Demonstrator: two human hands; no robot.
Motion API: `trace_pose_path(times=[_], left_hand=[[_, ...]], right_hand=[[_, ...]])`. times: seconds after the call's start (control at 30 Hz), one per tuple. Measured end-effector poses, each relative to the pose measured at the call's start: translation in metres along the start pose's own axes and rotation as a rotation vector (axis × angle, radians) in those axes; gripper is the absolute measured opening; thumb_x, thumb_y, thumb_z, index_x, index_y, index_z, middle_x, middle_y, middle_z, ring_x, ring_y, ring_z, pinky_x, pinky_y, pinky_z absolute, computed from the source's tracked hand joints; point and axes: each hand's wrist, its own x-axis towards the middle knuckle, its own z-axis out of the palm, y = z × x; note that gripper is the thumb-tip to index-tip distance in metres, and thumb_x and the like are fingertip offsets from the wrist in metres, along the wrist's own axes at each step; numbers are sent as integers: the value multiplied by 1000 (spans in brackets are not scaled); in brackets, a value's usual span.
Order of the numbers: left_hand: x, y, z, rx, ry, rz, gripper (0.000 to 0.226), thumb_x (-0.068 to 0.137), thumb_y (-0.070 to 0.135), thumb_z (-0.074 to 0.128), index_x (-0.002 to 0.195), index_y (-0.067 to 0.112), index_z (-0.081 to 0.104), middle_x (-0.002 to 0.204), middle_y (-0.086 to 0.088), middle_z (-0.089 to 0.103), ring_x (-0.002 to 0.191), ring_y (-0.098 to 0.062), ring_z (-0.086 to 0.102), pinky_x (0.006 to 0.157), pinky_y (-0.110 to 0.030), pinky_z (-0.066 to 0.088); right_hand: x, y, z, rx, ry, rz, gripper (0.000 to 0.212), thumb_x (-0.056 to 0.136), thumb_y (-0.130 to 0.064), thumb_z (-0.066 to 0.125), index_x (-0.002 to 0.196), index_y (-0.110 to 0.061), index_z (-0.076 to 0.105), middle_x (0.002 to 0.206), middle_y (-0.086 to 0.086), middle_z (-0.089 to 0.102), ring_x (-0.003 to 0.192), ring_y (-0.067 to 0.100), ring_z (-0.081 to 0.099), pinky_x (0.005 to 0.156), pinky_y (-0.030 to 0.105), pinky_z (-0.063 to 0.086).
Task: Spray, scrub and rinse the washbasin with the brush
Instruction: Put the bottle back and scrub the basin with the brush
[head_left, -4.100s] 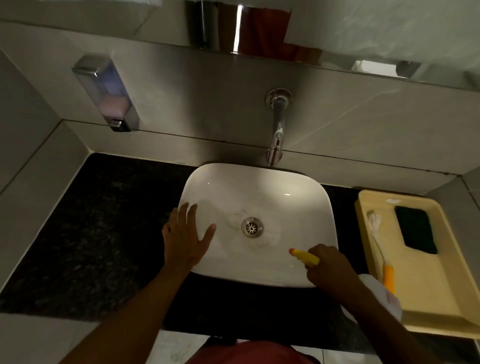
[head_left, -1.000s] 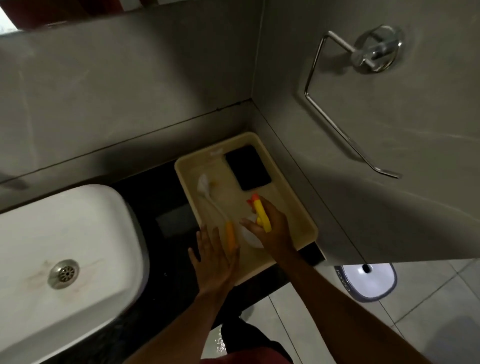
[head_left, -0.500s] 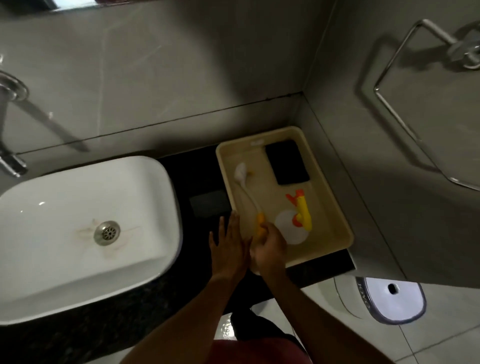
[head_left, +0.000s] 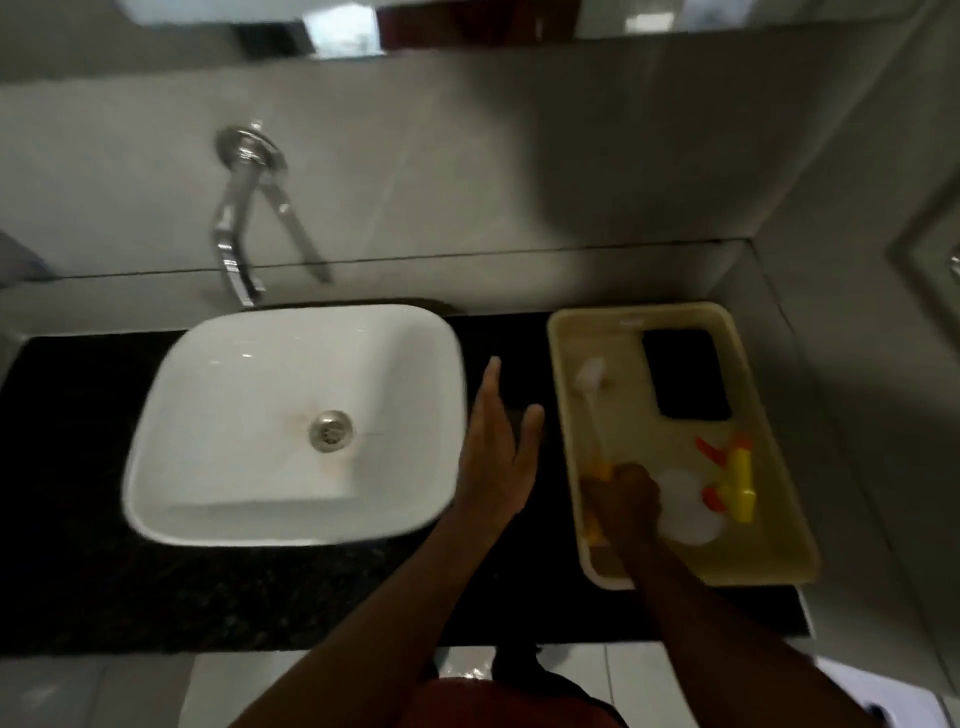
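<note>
The brush (head_left: 594, 415) lies in the cream tray (head_left: 779, 519), long axis running away from the person, white bristle head pointing toward the wall, orange handle near. The right hand (head_left: 623, 501) has its grip closed around that handle. The left hand (head_left: 496, 447), fingers spread wide, hovers over the black table (head_left: 78, 519) between tray and washbasin (head_left: 249, 395).

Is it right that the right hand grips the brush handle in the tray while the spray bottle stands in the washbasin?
Not quite. The head view shows the spray bottle lying in the tray, beside the right hand gripping the brush handle. The washbasin holds no bottle.
</note>
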Motion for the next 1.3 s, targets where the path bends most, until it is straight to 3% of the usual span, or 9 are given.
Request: trace_pose_path(times=[0.23,0.33,0.47,0.6,0.73,0.8,0.93,1.03,1.3], left_hand=[[19,-104,-199,438,350,-66,61,93,45,47,140,6,49,146,-15,52,135,-31,48,111,-47,38],[-6,-168,-271,738,384,-245,62,92,50,37,135,8,52,145,-14,50,136,-33,44,107,-60,33],[-12,-221,-328,814,311,-455,56,91,38,56,138,8,46,152,-19,39,140,-40,33,108,-69,25],[-2,-246,-344,688,161,-471,63,91,36,61,146,18,35,156,-15,33,141,-38,33,108,-68,31],[0,-266,-337,713,192,-402,65,94,37,57,149,15,29,154,-17,35,147,-35,24,116,-63,15],[-1,-268,-335,698,217,-374,68,95,36,57,152,13,28,155,-18,36,148,-35,22,116,-64,12],[-2,-266,-339,620,226,-337,68,94,36,59,151,13,29,152,-19,39,146,-36,27,114,-65,13],[-3,-266,-341,602,221,-337,69,94,38,57,151,14,27,151,-18,40,145,-34,28,113,-66,16],[-4,-265,-342,611,225,-329,68,96,45,50,152,16,25,150,-16,40,142,-34,32,113,-66,19]], right_hand=[[-21,-53,-16,286,55,-38,40,83,-15,59,115,-15,35,97,18,57,77,38,60,72,54,56],[-51,-83,-19,338,51,-166,36,87,-20,57,118,-24,39,87,9,59,67,32,62,53,42,55],[-96,-119,2,7,-95,-497,27,93,-54,49,80,-30,49,68,3,61,50,13,57,40,29,44],[-118,-148,47,-645,-207,-995,23,101,-28,40,106,-16,59,88,16,60,69,36,61,55,37,46],[-138,-177,81,-1027,-209,-949,30,103,-22,33,127,-11,46,101,16,52,89,35,60,68,43,50],[-149,-179,90,-1095,-209,-1011,36,98,-15,47,133,-10,45,106,18,58,85,34,62,66,40,51],[-174,-175,111,-1105,-259,-1046,31,72,-24,82,100,-16,69,68,9,59,48,24,57,43,30,47],[-164,-181,114,-1203,-209,-1109,44,95,-13,50,137,-3,42,106,26,59,86,39,62,73,45,52],[-186,-169,131,-1209,-380,-1080,26,94,-13,43,119,-6,45,102,21,56,85,38,61,68,40,44]])
